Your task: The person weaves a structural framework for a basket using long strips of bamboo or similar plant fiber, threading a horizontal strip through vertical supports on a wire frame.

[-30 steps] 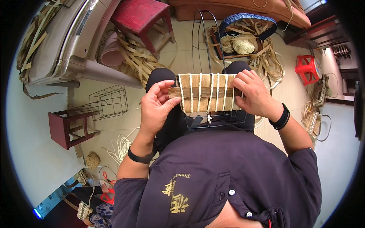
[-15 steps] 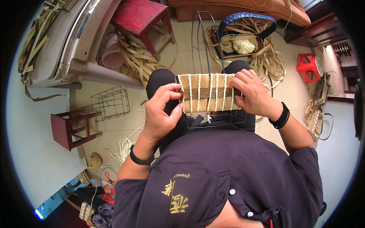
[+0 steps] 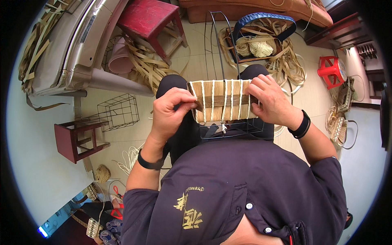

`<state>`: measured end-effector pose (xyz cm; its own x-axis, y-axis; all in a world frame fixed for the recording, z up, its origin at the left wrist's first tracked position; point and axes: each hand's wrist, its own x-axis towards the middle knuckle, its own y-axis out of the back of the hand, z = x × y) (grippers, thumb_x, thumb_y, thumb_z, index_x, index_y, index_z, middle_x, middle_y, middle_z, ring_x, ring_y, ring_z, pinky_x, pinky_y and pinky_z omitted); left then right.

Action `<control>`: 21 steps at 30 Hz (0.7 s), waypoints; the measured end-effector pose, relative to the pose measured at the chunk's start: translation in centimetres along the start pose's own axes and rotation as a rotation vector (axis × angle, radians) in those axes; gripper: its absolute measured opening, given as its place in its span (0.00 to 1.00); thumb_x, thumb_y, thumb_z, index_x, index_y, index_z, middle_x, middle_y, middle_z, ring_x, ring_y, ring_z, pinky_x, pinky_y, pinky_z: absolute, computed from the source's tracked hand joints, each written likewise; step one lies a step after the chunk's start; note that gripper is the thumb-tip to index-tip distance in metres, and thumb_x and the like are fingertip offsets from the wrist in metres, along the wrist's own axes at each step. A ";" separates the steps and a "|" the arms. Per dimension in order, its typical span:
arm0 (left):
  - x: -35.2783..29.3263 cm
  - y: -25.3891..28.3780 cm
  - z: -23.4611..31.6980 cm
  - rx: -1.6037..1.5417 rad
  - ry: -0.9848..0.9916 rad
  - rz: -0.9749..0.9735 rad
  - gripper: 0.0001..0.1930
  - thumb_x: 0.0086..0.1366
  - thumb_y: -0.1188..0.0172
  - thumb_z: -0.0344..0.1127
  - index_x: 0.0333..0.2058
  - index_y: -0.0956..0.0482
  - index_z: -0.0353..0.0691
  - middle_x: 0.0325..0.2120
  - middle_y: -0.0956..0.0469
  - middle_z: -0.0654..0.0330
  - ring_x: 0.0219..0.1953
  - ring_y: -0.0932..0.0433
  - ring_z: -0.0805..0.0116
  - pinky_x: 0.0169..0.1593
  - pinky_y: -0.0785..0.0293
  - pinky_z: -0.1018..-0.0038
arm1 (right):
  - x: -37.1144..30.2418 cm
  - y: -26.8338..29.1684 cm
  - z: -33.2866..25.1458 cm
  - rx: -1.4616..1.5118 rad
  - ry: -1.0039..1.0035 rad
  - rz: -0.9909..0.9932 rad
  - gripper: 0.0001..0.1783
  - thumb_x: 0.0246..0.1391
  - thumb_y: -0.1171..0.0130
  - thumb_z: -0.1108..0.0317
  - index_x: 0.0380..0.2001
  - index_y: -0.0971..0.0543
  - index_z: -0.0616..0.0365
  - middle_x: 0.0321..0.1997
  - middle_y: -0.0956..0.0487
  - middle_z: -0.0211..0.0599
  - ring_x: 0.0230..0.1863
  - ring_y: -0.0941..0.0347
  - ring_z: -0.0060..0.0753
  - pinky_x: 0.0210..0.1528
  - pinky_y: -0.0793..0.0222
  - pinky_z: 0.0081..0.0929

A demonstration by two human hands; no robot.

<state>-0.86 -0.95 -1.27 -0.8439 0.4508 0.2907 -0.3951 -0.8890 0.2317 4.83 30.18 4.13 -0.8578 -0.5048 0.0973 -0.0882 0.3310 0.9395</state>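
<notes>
A wire basket frame [image 3: 225, 53] rests across my lap, one side covered by tan flat strips [image 3: 207, 113]. Several white twisted cords [image 3: 232, 107] cross these strips from far to near, and one hangs in a small knot at the near edge. A darker brown strip [image 3: 219, 100] runs sideways through the middle. At the left edge, my left hand [image 3: 169, 109] pinches the brown strip's end between thumb and fingers. My right hand [image 3: 272, 100] is curled over the panel's right edge; its fingertips grip there and partly hide that end.
Ahead on the floor lie a tray with balls of cord [image 3: 261, 47] and loose tan strips [image 3: 292, 69]. A red stool [image 3: 149, 18] stands far left, a small dark red stool [image 3: 67, 143] nearer. Another wire frame [image 3: 118, 112] lies left; a red plastic stool [image 3: 330, 72] stands right.
My left hand has shifted slightly and closed from a looser hold into a pinch on the brown strip's end, which now shows bent at the edge. My right hand stays in place.
</notes>
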 end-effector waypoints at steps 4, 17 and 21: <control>0.3 -0.6 2.1 0.457 -0.219 -0.036 0.06 0.58 0.32 0.19 0.34 0.16 0.34 0.33 0.16 0.57 0.35 0.16 0.66 0.39 0.20 0.73 | -0.1 -0.1 0.1 0.001 0.000 0.000 0.23 0.37 0.41 0.78 0.42 0.27 0.57 0.39 0.30 0.39 0.45 0.33 0.45 0.50 0.38 0.38; 1.0 0.1 1.0 0.244 -0.072 -0.029 0.07 0.55 0.29 0.19 0.28 0.20 0.33 0.29 0.19 0.58 0.32 0.20 0.68 0.37 0.24 0.73 | -0.1 -0.1 0.1 0.000 0.003 0.013 0.23 0.36 0.42 0.77 0.43 0.27 0.57 0.39 0.30 0.39 0.45 0.32 0.45 0.49 0.38 0.39; 1.1 1.1 1.5 0.307 -0.133 -0.120 0.08 0.58 0.32 0.20 0.30 0.23 0.35 0.29 0.20 0.58 0.32 0.22 0.67 0.38 0.25 0.74 | -0.2 -0.2 0.2 0.001 0.003 0.020 0.24 0.36 0.42 0.77 0.43 0.27 0.57 0.39 0.30 0.39 0.45 0.32 0.45 0.49 0.38 0.39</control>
<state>-1.68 -1.26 0.69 -0.7351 0.5755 0.3583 -0.3444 -0.7723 0.5338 4.96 30.36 3.84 -0.8576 -0.5008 0.1173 -0.0717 0.3423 0.9369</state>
